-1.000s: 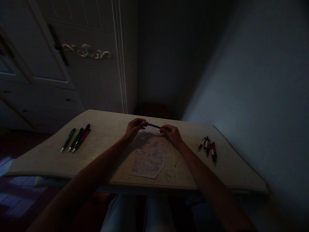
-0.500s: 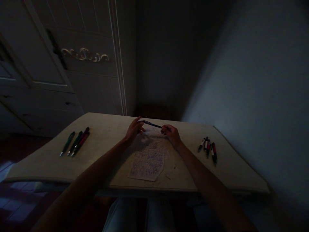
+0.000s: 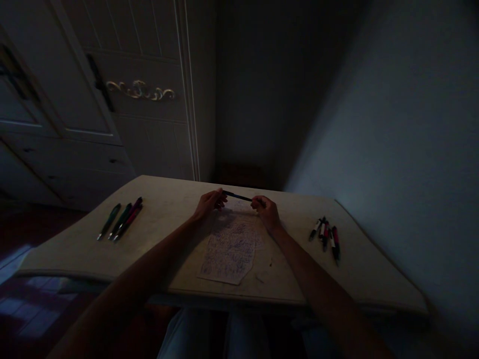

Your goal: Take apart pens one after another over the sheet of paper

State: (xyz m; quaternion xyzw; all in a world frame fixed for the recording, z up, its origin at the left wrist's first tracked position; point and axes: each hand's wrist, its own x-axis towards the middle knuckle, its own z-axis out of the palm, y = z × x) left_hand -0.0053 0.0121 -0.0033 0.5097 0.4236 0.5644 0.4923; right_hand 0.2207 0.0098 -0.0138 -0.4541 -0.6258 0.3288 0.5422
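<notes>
Holding 1 dark pen [image 3: 239,197] by both ends, just above the worktop [image 3: 168,199] and over the far end of the written sheet [image 3: 229,254]. Left hand [image 3: 212,204]: thumb and forefinger pinched at the pen's left end, other fingers curled loosely below. Right hand [image 3: 266,210]: fingers closed around the right end, hiding the tip.

Change: 0.5 s ago the left fingers were spread, 1 of them raised near the pen; now they have drawn together on it. Right grip about the same throughout. Meaning, as judged: the pen is again steadied from 2 sides, its left end slightly higher, and no piece is seen parted from it. Too dark to tell whether any piece is being turned or pressed.

Surface: pale, faintly stained. Sheet covered in dense blue handwriting, near right corner cut off at a slant; a 2nd paper [image 3: 260,242] shows from beneath its right side. At left, 4 pens with silvery tips [image 3: 119,222], green, purple and pinkish red. At right, a looser cluster of black, white and red pens [image 3: 325,234], about 5, some overlapping.

Room: dim. Panelled cabinet [image 3: 149,139] with a scrolled ornament [image 3: 140,90] behind at left; bluish wall [image 3: 392,124] at right; reddish floor [image 3: 30,304] catching light at lower left.
</notes>
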